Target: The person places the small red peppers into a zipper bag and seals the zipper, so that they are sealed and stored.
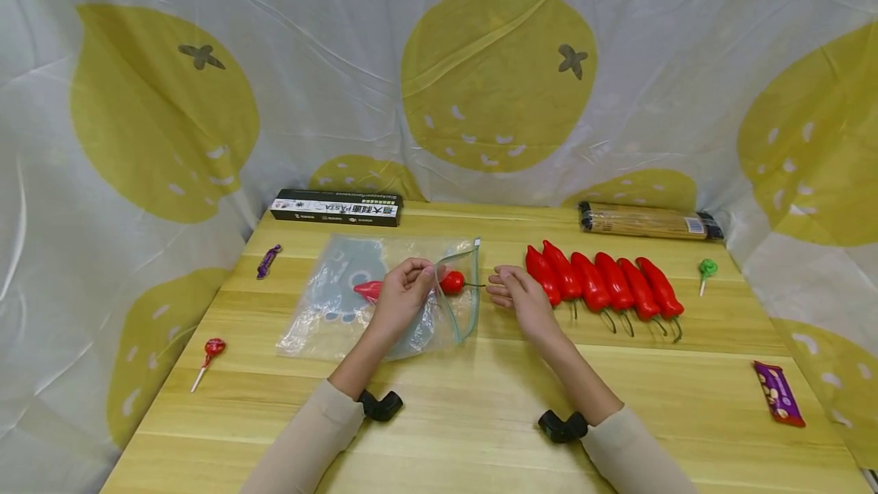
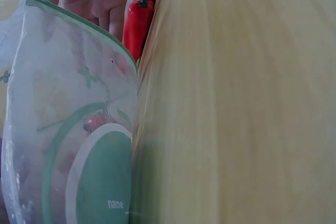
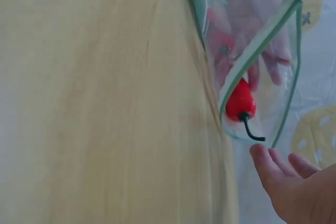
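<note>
A clear zip bag (image 1: 312,330) with a green-edged mouth lies on the table, its mouth turned right and standing partly apart. My left hand (image 1: 405,292) pinches the bag's upper layer near the mouth. Inside, a red chili pepper (image 1: 453,282) lies at the mouth, its stem pointing out; in the right wrist view another pepper (image 3: 219,40) shows deeper through the film. My right hand (image 1: 524,299) holds nothing, its fingers extended just beyond the pepper's stem (image 3: 254,136). Several red chili peppers (image 1: 597,280) lie in a row right of that hand.
At the back stand a black pasta box (image 1: 336,208) on the left and a wrapped noodle pack (image 1: 648,221) on the right. Left lie a purple candy (image 1: 269,261) and a red lollipop (image 1: 214,348); right, a green lollipop (image 1: 707,269) and a purple snack bar (image 1: 779,395).
</note>
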`<state>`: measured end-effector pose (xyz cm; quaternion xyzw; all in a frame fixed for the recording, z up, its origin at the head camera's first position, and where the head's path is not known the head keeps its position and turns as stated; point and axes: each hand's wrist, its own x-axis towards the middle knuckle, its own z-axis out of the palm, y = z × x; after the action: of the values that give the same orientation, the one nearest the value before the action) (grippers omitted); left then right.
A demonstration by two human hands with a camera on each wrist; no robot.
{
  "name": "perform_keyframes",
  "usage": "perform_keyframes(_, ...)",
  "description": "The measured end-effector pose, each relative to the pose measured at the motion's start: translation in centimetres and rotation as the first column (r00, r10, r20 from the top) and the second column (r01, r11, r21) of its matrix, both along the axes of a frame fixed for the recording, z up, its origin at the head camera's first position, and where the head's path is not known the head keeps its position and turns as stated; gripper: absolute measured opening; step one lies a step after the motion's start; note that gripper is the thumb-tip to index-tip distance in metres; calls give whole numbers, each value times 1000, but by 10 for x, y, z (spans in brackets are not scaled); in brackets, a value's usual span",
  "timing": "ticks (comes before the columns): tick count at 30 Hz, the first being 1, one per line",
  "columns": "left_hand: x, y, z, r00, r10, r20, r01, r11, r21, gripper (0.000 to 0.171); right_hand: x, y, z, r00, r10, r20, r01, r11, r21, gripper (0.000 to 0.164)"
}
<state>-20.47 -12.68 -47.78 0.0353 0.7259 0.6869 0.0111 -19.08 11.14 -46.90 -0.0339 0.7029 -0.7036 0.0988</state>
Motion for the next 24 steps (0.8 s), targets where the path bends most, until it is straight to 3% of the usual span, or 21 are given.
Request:
perform_keyframes(6, 0, 0, -2, 1000, -1, -15, 1, 1000, 5, 28, 11, 7, 3, 996, 87, 19, -87, 996, -30, 58)
perform_keyframes(11, 1, 1, -1, 1000, -1, -24, 1, 1000, 4, 28, 18, 2, 2, 990, 141, -18, -142, 987, -70, 62)
perform_keyframes(19, 4, 4, 6, 1000, 18, -23, -17, 1000, 22, 35, 13, -24, 3, 961, 256, -105, -269, 953, -136, 73)
perform_keyframes(24, 5, 6, 7, 999, 46, -27, -45, 998, 43, 33, 5, -40, 2, 946, 306, -109, -320, 936, -145, 70)
